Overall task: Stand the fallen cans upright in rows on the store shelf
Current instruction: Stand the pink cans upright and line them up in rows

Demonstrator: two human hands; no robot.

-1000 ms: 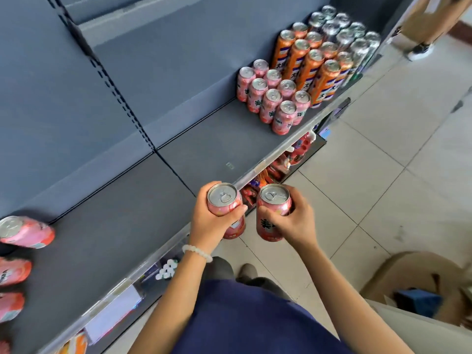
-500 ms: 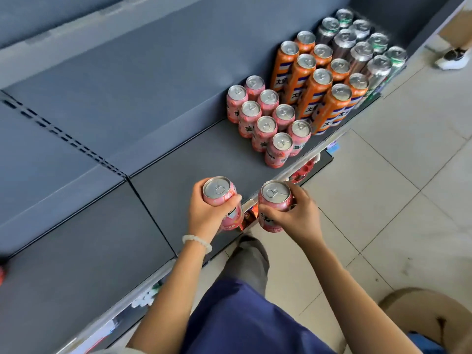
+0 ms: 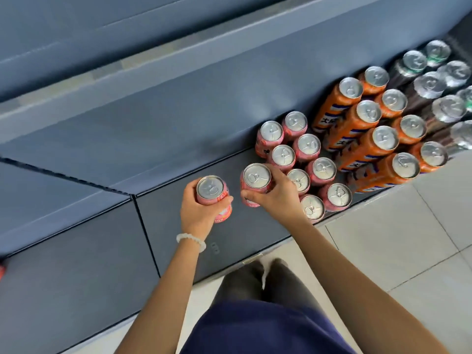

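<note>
Item: two pink drink cans, upright, one in each of my hands, over the grey store shelf [image 3: 178,226].

Handling: rigid metal cylinders with smooth printed walls. I judge them sealed, since the pull tabs lie flat, so likely full and fairly heavy for their size. The walls could slip under a loose grip and dent if squeezed hard. Best hold: around the upper wall just below the rim, leaving the base free to seat flat.

Left hand [image 3: 198,213]: fingers and thumb wrapped round the left pink can [image 3: 211,188], which hangs left of the group.

Right hand [image 3: 274,196]: clamped on the right pink can [image 3: 256,176], just beside the near-left edge of the standing pink cans [image 3: 309,148]. I cannot tell whether its base touches the shelf.

Adjacent stock: tall orange cans [image 3: 385,137] in rows to the right.
</note>
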